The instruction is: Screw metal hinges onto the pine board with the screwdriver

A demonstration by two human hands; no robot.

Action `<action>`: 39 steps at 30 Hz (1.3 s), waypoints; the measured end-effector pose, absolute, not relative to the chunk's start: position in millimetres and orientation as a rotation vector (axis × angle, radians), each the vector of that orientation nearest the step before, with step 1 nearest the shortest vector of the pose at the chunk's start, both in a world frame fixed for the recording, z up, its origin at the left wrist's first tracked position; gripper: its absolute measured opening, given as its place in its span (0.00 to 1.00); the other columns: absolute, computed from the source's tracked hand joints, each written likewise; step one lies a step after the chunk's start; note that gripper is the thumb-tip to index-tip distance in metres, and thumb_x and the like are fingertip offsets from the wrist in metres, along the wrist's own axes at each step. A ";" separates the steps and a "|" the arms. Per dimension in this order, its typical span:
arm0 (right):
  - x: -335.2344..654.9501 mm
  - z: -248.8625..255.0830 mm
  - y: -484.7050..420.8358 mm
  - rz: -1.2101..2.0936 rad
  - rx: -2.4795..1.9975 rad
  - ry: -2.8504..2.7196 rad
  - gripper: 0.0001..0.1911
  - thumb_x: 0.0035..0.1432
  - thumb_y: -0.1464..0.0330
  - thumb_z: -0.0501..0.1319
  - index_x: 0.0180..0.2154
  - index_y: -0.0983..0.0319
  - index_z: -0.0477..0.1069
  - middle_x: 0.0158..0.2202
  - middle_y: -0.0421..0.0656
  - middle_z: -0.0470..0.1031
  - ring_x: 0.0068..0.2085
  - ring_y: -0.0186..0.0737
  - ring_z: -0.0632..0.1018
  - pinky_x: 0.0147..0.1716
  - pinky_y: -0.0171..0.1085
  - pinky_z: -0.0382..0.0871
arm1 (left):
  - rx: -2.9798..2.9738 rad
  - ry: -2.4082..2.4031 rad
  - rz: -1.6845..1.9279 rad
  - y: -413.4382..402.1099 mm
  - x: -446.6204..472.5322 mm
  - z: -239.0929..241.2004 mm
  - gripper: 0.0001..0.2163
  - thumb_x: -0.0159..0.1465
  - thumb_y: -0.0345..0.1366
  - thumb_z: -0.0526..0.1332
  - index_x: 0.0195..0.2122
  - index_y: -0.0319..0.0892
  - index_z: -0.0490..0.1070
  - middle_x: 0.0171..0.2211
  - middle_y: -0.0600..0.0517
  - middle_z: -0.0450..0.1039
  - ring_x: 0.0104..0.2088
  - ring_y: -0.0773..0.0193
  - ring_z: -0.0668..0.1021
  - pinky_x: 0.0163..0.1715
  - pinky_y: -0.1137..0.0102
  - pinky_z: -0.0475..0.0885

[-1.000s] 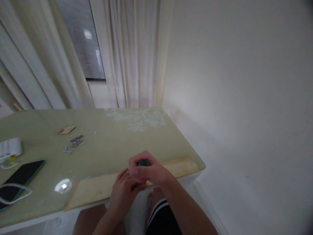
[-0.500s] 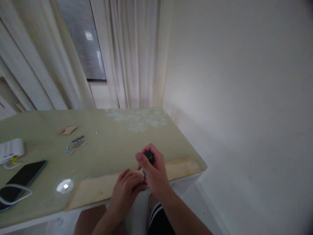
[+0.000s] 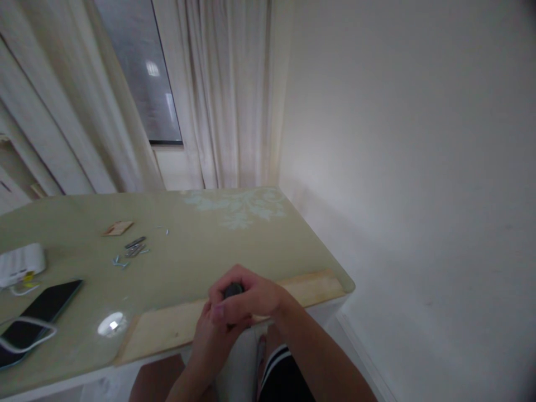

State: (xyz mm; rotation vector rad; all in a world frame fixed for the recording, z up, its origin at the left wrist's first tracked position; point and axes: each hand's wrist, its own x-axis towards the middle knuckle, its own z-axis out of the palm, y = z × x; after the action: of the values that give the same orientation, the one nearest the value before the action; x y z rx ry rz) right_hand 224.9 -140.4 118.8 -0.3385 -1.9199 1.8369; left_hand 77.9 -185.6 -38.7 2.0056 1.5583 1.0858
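Note:
My right hand is wrapped around a screwdriver, whose dark handle end shows in the grip. Its shaft and tip are hidden. Right below and partly behind it, my left hand is closed at the front edge of a long pale wooden board; what its fingers pinch is covered. The hands overlap and touch. The board lies along the table's front edge.
Several screws and small metal hardware pieces lie on the green table. Behind them is a small wooden piece. A phone, a white cable and a white box sit left. A wall stands right.
My right hand has moved left and down, tilting over my left hand, and the screwdriver's shaft is now hidden. My left hand stays at the board's edge. The view has shifted slightly.

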 end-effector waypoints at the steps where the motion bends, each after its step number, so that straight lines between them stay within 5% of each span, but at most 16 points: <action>1: 226.6 119.4 -142.3 1.797 -0.402 -1.850 0.27 0.55 0.47 0.70 0.24 0.60 0.65 0.20 0.32 0.60 0.23 0.29 0.62 0.23 0.32 0.55 | 2.076 1.546 1.043 -185.6 78.1 -36.6 0.07 0.63 0.42 0.68 0.38 0.47 0.84 0.38 0.47 0.85 0.43 0.48 0.83 0.45 0.56 0.79; 6: 236.6 122.7 -165.5 1.273 -0.731 -1.761 0.13 0.64 0.57 0.65 0.35 0.60 0.70 0.30 0.36 0.69 0.32 0.33 0.68 0.32 0.32 0.63 | 2.334 1.363 1.003 -185.9 76.6 -24.6 0.04 0.66 0.36 0.67 0.36 0.51 0.83 0.41 0.52 0.85 0.46 0.53 0.83 0.56 0.54 0.74; 10: 228.6 107.8 -176.6 1.021 -0.937 -1.462 0.17 0.63 0.54 0.68 0.37 0.58 0.67 0.29 0.34 0.66 0.30 0.32 0.66 0.30 0.32 0.61 | 2.374 1.341 0.991 -186.3 76.6 -21.1 0.08 0.69 0.34 0.64 0.37 0.52 0.82 0.40 0.54 0.85 0.45 0.54 0.83 0.59 0.50 0.71; 15: 216.3 87.8 -173.3 1.174 -0.767 -1.176 0.23 0.59 0.51 0.71 0.29 0.58 0.63 0.22 0.31 0.58 0.23 0.29 0.58 0.23 0.31 0.54 | 2.401 1.365 1.008 -185.4 77.8 -25.8 0.08 0.69 0.34 0.64 0.36 0.52 0.82 0.39 0.54 0.85 0.44 0.55 0.84 0.59 0.50 0.71; 21: 233.6 99.2 -147.0 1.750 -0.344 -1.662 0.24 0.52 0.53 0.76 0.26 0.61 0.68 0.22 0.34 0.66 0.23 0.28 0.63 0.21 0.31 0.54 | 2.375 1.479 1.123 -185.4 77.6 -37.0 0.04 0.65 0.35 0.68 0.38 0.52 0.83 0.40 0.54 0.85 0.44 0.53 0.84 0.56 0.55 0.74; 25: 237.7 97.5 -131.0 1.929 -0.229 -1.538 0.25 0.50 0.55 0.77 0.27 0.59 0.64 0.18 0.29 0.60 0.18 0.25 0.56 0.17 0.29 0.48 | 2.382 1.444 1.049 -186.4 79.7 -30.7 0.01 0.64 0.38 0.71 0.35 0.51 0.81 0.37 0.56 0.84 0.43 0.55 0.83 0.59 0.53 0.72; 28: 234.7 93.6 -131.9 1.812 -0.297 -1.335 0.23 0.54 0.54 0.75 0.28 0.58 0.64 0.18 0.29 0.62 0.17 0.26 0.58 0.17 0.29 0.50 | 2.369 1.403 0.983 -185.2 80.3 -25.0 0.05 0.65 0.40 0.71 0.34 0.49 0.79 0.36 0.56 0.83 0.42 0.57 0.83 0.61 0.53 0.69; 31: 229.5 91.5 -141.5 1.431 -0.547 -1.260 0.18 0.52 0.56 0.76 0.29 0.61 0.75 0.24 0.35 0.70 0.22 0.29 0.68 0.21 0.31 0.58 | 2.344 1.364 0.941 -182.8 78.3 -23.9 0.03 0.66 0.40 0.70 0.37 0.50 0.80 0.39 0.55 0.84 0.44 0.58 0.83 0.63 0.53 0.67; 34: 222.1 87.7 -152.3 1.197 -0.700 -1.096 0.19 0.54 0.53 0.74 0.38 0.62 0.82 0.22 0.35 0.69 0.22 0.28 0.66 0.21 0.31 0.57 | 2.335 1.299 0.898 -181.9 75.9 -23.3 0.02 0.67 0.40 0.69 0.40 0.53 0.81 0.42 0.56 0.84 0.45 0.58 0.83 0.64 0.53 0.66; 39: 215.2 79.8 -157.7 1.312 -0.497 -1.099 0.24 0.59 0.47 0.70 0.28 0.61 0.71 0.17 0.31 0.59 0.18 0.26 0.56 0.17 0.30 0.50 | 2.314 1.314 0.922 -182.9 76.4 -20.7 0.03 0.67 0.37 0.68 0.37 0.52 0.82 0.41 0.55 0.85 0.45 0.57 0.83 0.62 0.54 0.69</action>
State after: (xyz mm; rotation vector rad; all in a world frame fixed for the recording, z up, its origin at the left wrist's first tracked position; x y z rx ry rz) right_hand 215.2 -157.7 79.8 -0.4973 -1.0995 1.3119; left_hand 76.4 -182.9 -20.7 2.3144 1.3145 0.9217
